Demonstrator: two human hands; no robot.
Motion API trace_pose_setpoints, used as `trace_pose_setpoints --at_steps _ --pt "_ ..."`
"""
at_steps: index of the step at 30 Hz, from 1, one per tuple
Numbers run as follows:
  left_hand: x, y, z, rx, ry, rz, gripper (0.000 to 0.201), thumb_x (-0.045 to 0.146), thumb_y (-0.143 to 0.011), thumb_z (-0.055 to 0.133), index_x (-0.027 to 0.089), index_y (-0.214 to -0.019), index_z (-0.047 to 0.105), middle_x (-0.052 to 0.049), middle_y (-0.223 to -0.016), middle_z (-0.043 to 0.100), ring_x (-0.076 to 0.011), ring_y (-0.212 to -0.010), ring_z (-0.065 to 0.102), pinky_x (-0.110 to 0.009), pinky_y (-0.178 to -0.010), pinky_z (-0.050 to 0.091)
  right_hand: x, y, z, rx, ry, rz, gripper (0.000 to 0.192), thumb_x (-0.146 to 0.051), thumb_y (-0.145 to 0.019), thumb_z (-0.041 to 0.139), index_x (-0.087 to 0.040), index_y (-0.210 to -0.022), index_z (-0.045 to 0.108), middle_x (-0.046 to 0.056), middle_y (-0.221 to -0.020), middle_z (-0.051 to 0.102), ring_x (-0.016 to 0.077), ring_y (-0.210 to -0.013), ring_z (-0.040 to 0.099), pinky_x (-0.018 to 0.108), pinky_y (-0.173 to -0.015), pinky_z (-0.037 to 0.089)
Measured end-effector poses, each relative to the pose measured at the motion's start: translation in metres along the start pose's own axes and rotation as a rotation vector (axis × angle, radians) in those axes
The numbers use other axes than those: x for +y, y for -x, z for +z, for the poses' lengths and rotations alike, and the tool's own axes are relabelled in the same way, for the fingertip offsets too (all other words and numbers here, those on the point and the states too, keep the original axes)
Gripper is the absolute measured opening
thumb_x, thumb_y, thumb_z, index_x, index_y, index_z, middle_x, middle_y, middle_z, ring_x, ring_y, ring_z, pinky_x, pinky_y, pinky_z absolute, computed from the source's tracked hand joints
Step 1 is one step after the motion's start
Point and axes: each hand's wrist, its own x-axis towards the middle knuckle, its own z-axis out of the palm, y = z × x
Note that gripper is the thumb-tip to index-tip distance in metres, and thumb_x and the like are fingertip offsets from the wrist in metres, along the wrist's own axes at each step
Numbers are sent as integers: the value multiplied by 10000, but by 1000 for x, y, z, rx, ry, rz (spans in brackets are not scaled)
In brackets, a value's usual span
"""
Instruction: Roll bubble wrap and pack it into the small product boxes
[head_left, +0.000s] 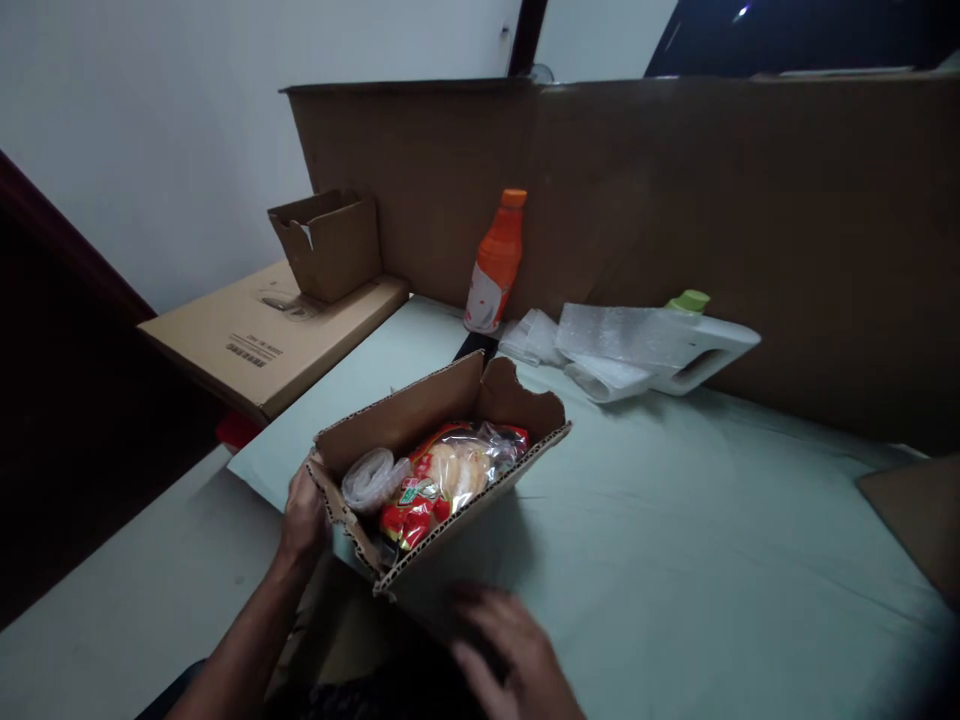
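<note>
An open cardboard box (409, 412) with torn rims is tilted over the near left part of the table. My left hand (304, 520) grips its left end; the fingertips are partly hidden behind the cardboard. Inside the box lie a red and clear plastic food packet (454, 475) with pale, round pieces in it and a small roll of bubble wrap (373, 480). Just in front of the box, my right hand (510, 640) is blurred by motion. Its thumb and fingers are apart, with nothing seen between them.
Behind the box stand an orange bottle (496, 262), folded bubble wrap (622, 340) and a white board with a handle hole (724, 345). At left, a small open carton (337, 245) rests on a flat carton (277, 335). A tall cardboard panel (750, 190) borders the pale green tabletop (675, 520).
</note>
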Motion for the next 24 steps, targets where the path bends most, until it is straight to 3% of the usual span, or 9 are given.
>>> trace_pose_setpoints --at_steps 2,4,7,9,14,19,21,24 --pt "-3 27 -5 28 27 -10 682 659 -851 469 174 -1312 601 -116 -1209 695 -321 -1200 616 -441 -1021 515 18 -13 -29 169 36 132 325 -262 -928 577 -251 -1242 664 97 -1206 734 253 -1081 709 389 -935 588" --pt "-9 61 -7 -2 30 -1 819 680 -810 550 164 -1442 479 -149 -1375 601 -362 -1299 551 -479 -1073 474 36 -33 -54 294 35 223 434 -315 -924 591 -249 -1352 582 113 -1285 690 271 -1133 681 405 -898 596" --pt "-13 94 1 -133 -58 57 1074 615 -666 761 165 -1538 324 -185 -1457 512 -416 -1339 500 -546 -1096 443 54 -65 -68 289 -52 250 614 -385 -875 642 -238 -1446 473 133 -1375 621 301 -1222 619 407 -855 596" --pt "-9 92 9 -182 -145 88 1074 518 -623 829 169 -1518 349 -192 -1417 533 -420 -1300 529 -566 -1069 464 58 -79 -65 271 -131 258 628 -425 -860 654 -221 -1428 479 141 -1356 624 305 -1213 617 402 -846 596" --pt "13 47 17 -155 -192 103 1101 428 -585 853 162 -1518 333 -202 -1442 502 -411 -1270 549 -572 -1045 481 60 -95 -54 335 -236 294 562 -435 -886 652 -245 -1392 502 118 -1300 644 236 -1001 686 384 -839 598" --pt "30 1 16 -56 -77 39 1120 460 -585 866 194 -1514 300 -175 -1430 490 -348 -1225 580 -512 -988 533 64 -145 -50 354 -336 117 648 -370 -891 644 -301 -1487 400 106 -1487 510 270 -1326 537 440 -1006 549" --pt "36 -31 21 1 -32 79 1116 452 -589 876 232 -1512 287 -157 -1438 474 -329 -1230 573 -497 -971 544 68 -169 -42 420 -328 75 692 -354 -897 634 -303 -1524 345 108 -1550 431 276 -1397 467 477 -1068 506" --pt "44 -102 35 97 18 219 1120 390 -609 875 278 -1521 234 -146 -1442 451 -309 -1246 557 -476 -964 546 77 -190 -23 428 -243 61 616 -311 -904 600 -256 -1489 413 138 -1517 465 281 -1379 487 486 -1044 525"
